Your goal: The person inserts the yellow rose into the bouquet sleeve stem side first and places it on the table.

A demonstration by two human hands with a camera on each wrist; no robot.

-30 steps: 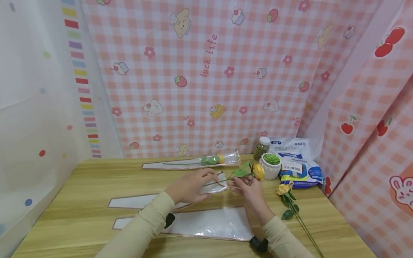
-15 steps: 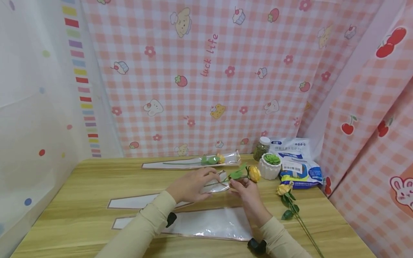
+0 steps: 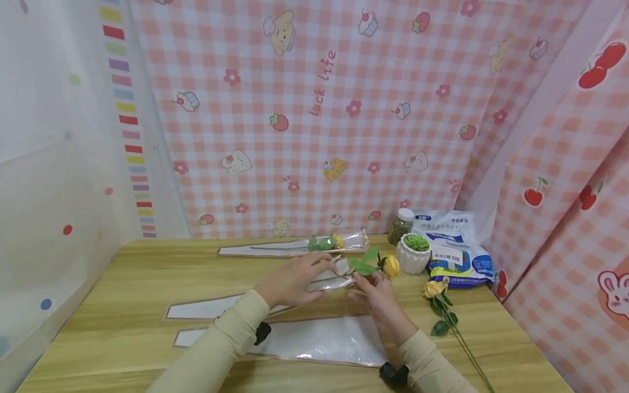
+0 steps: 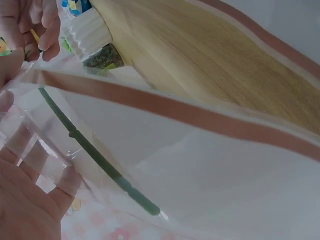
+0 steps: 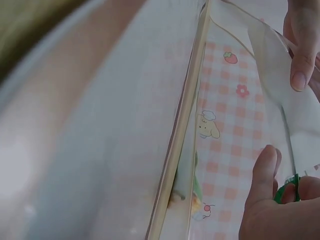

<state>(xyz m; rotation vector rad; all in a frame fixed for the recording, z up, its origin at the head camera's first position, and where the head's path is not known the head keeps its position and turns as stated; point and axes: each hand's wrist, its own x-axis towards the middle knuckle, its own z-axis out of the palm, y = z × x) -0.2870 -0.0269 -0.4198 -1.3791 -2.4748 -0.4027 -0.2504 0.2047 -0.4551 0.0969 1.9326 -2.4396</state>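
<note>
My right hand (image 3: 380, 300) pinches the stem of an artificial yellow rose (image 3: 391, 266) just below its green leaves, with the bloom pointing right. The rose's green stem (image 4: 97, 155) runs inside a clear, tapered flower sleeve (image 3: 206, 307) with a pinkish-brown border. At the sleeve's wide mouth, my left hand (image 3: 295, 281) holds the film between thumb and fingers, its fingers showing through the plastic in the left wrist view. The bloom and leaves are outside the mouth. The left forearm covers part of the sleeve in the head view.
Another flat sleeve (image 3: 324, 341) lies in front, partly beneath my arms. At the back lies a sleeve (image 3: 290, 248) with a yellow rose inside. A loose rose (image 3: 434, 289) is on the right, near a potted succulent (image 3: 413, 259), a jar (image 3: 401, 226) and plastic packets (image 3: 457, 262).
The right hand and the rose have shifted slightly left, bringing the leaves and bloom closer to the sleeve's mouth. The left hand keeps its hold with little movement.
</note>
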